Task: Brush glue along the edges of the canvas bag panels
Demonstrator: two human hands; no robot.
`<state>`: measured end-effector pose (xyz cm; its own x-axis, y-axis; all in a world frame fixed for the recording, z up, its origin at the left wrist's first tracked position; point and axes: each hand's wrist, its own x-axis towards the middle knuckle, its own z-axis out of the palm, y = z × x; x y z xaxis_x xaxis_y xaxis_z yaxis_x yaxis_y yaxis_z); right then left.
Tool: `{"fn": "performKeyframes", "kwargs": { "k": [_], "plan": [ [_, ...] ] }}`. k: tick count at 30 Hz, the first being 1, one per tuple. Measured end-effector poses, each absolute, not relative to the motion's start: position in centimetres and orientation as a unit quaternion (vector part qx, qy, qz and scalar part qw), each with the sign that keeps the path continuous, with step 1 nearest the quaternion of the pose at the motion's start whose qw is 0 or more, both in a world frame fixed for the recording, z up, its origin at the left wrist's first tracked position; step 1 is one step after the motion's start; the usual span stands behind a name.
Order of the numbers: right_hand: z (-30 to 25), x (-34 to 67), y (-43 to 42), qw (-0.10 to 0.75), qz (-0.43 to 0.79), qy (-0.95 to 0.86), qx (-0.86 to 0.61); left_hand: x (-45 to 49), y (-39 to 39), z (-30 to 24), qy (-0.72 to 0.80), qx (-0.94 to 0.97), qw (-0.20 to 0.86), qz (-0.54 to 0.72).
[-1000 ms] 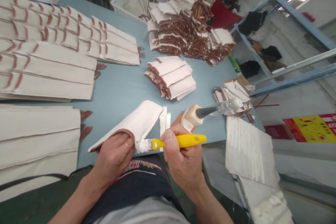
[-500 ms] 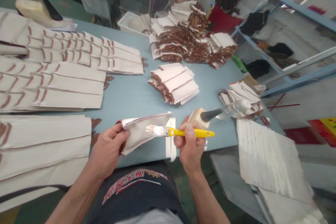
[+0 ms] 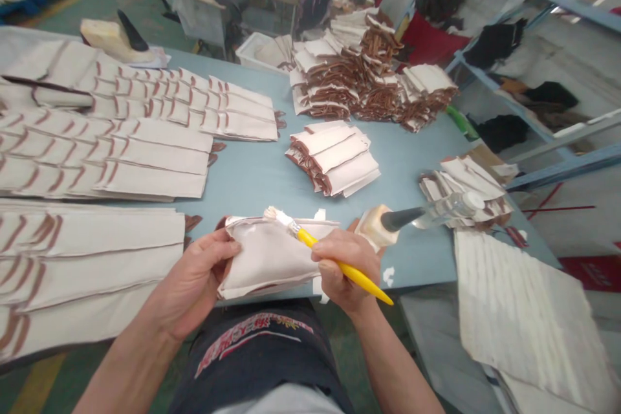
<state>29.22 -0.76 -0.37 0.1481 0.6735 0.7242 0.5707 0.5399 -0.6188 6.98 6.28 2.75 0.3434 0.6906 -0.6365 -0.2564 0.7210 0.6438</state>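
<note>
My left hand (image 3: 198, 278) grips the left end of a pale fabric piece (image 3: 276, 255) with brown edging, fingers closed on it at the table's front edge. In my right hand (image 3: 350, 268) is a paintbrush (image 3: 310, 239) with a yellow handle, its bristles coated in white. The brush tip lies at the upper edge of the pale piece; whether it touches is hard to tell. Just behind my right hand, a cream block with a dark handle (image 3: 381, 225) rests on the table. White strips (image 3: 320, 288) show from under the piece.
A bundle of pale pieces (image 3: 334, 158) lies mid-table, with larger brown-edged piles (image 3: 339, 71) behind. Overlapping rows of pieces (image 3: 160, 165) cover the left side. A clear bottle (image 3: 449, 208) lies at right, near a white-streaked board (image 3: 524, 297). Blue shelving (image 3: 548, 136) stands beyond.
The brush has swung from level to slanting, its tip moving up and left to the piece's upper edge. The pale piece now faces up more flatly. The camera view has shifted slightly.
</note>
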Motion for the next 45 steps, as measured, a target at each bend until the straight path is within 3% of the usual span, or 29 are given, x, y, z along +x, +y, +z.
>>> {"fn": "performKeyframes", "kwargs": {
  "k": [8, 13, 27, 32, 36, 41, 45],
  "plan": [
    [0.1, 27.7, -0.1, 0.627, 0.020, -0.669, -0.399, 6.6, 6.6, 3.4, 0.495, 0.210, 0.779, 0.322],
    [0.5, 27.3, 1.0, 0.635, -0.010, -0.612, -0.471, 6.5, 6.2, 3.6, 0.477, 0.217, 0.788, 0.322],
    [2.2, 24.3, 1.2, 0.548, -0.094, -0.730, -0.399, 7.4, 6.1, 4.0, 0.465, 0.225, 0.759, 0.395],
    [2.0, 22.1, 1.3, 0.614, -0.033, -0.712, -0.339, 6.7, 5.9, 3.9, 0.464, 0.250, 0.757, 0.386],
    [1.7, 23.5, 1.8, 0.675, -0.039, -0.636, -0.372, 6.3, 5.9, 4.3, 0.475, 0.232, 0.766, 0.367],
    [0.7, 25.4, 4.7, 0.599, -0.075, -0.628, -0.492, 6.6, 5.8, 5.1, 0.462, 0.244, 0.784, 0.335],
    [0.6, 25.2, 5.9, 0.571, -0.045, -0.658, -0.489, 6.2, 6.2, 4.4, 0.447, 0.283, 0.786, 0.320]
  ]
}}
